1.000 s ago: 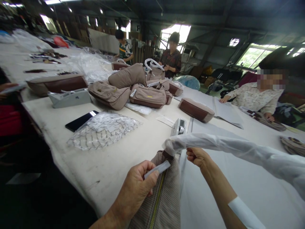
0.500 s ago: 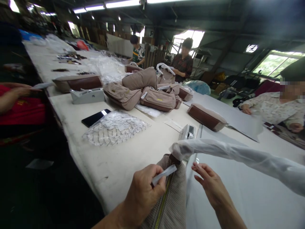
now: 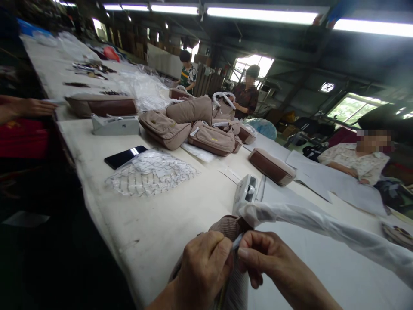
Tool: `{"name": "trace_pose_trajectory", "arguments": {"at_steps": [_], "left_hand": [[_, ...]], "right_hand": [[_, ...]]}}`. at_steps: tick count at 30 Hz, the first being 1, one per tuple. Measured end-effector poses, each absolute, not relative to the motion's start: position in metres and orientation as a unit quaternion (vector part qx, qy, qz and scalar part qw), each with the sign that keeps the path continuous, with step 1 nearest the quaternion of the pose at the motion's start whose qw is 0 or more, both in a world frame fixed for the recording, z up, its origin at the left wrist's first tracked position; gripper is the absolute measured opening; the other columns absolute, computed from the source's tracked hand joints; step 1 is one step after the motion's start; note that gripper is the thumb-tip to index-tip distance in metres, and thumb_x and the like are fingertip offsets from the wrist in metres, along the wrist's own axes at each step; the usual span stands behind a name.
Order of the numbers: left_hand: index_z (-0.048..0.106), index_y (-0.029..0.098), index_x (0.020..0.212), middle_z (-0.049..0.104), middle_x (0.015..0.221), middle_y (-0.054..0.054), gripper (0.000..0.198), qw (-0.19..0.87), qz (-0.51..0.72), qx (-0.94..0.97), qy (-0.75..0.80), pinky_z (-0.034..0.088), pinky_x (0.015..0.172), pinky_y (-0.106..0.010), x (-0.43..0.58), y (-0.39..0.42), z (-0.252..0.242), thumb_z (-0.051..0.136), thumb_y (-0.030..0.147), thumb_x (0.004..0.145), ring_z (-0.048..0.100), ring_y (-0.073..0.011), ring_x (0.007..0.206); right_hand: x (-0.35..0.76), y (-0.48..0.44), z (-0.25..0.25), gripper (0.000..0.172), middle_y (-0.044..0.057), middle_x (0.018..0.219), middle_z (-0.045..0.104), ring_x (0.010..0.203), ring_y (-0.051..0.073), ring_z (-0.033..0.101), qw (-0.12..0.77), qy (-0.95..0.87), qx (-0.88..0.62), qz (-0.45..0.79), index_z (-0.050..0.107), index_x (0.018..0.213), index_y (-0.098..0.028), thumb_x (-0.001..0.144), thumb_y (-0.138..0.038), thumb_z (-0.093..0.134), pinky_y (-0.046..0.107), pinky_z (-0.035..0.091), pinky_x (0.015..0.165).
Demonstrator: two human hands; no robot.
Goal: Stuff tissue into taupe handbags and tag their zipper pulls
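A beige ribbed bag [image 3: 226, 226] with a zipper lies at the table's near edge, mostly hidden under my hands. My left hand [image 3: 206, 262] is closed in a pinch on a small white strip [image 3: 237, 242] above the bag. Thumb and fingertips of my right hand [image 3: 271, 258] close on the strip's other end, close to the left fingers. From the bag's brown end a strap wrapped in white film [image 3: 297, 217] stretches to the right. Just beyond the bag stands a grey-white tape dispenser [image 3: 247, 191].
A clear bag of small white pieces [image 3: 153, 174] and a black phone [image 3: 125, 157] lie left of centre. Behind them are a second grey dispenser [image 3: 116, 126] and piled beige bags [image 3: 213, 137]. A brown-sided bag [image 3: 272, 165] sits right. Several people work around the table.
My right hand has come left from open air to the strip and closed on its end. The left hand still holds the strip, and the view has shifted slightly.
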State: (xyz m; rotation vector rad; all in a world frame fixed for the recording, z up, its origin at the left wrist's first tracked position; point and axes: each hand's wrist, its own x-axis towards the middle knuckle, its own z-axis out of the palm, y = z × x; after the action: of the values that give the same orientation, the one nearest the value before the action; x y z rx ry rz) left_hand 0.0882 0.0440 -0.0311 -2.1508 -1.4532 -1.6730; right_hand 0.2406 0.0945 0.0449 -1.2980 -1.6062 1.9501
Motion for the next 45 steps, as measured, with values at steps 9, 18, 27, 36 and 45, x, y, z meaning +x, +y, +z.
{"name": "trace_pose_trajectory", "arguments": {"at_steps": [9,18,27,36,45], "left_hand": [[0.059,0.015,0.085,0.070,0.088,-0.008,0.014,0.156,-0.584,-0.657,-0.451,0.047,0.066,-0.031,0.089,0.048,-0.030,0.058,0.003,0.077,0.058,-0.0150,0.066],[0.052,0.017,0.078,0.067,0.076,0.000,0.017,0.066,-0.544,-0.695,-0.466,0.032,0.097,-0.043,0.089,0.047,-0.035,0.056,0.001,0.077,0.059,-0.0115,0.067],[0.052,0.018,0.073,0.064,0.074,-0.001,0.015,-0.035,-0.571,-0.662,-0.485,0.045,0.071,-0.029,0.093,0.048,-0.043,0.048,0.005,0.078,0.060,-0.0143,0.067],[0.054,0.017,0.070,0.064,0.083,-0.003,0.020,-0.527,-0.503,-0.494,-0.474,0.041,0.050,-0.020,0.087,0.033,-0.031,0.055,0.031,0.084,0.054,-0.0088,0.055],[0.058,0.013,0.075,0.053,0.063,0.003,0.024,-0.711,-0.524,-0.243,-0.402,0.040,0.049,-0.017,0.087,0.030,-0.038,0.069,0.034,0.075,0.047,-0.0056,0.050]], "right_hand": [[0.233,0.098,0.051,0.039,0.002,0.056,0.060,0.039,0.006,0.048,0.123,-0.560,-0.495,0.653,0.057,0.063,-0.011,0.065,-0.046,0.073,0.019,0.029,0.041],[0.230,0.100,0.047,0.037,0.001,0.053,0.059,0.037,0.005,0.044,0.114,-0.552,-0.509,0.650,0.057,0.061,-0.012,0.065,-0.045,0.073,0.018,0.031,0.039],[0.249,0.094,0.035,0.026,-0.003,0.060,0.055,0.048,0.005,0.044,0.160,-0.523,-0.484,0.683,0.064,0.078,-0.011,0.062,-0.029,0.076,0.017,0.032,0.045],[0.245,0.076,0.008,0.035,-0.005,0.060,0.048,0.051,0.005,0.039,0.273,-0.525,-0.455,0.666,0.054,0.075,-0.013,0.067,-0.038,0.077,0.017,0.029,0.044],[0.227,0.056,-0.017,0.032,-0.003,0.066,0.060,0.055,0.007,0.050,0.380,-0.515,-0.470,0.608,0.047,0.079,-0.018,0.075,-0.037,0.072,0.015,0.035,0.046]]}}
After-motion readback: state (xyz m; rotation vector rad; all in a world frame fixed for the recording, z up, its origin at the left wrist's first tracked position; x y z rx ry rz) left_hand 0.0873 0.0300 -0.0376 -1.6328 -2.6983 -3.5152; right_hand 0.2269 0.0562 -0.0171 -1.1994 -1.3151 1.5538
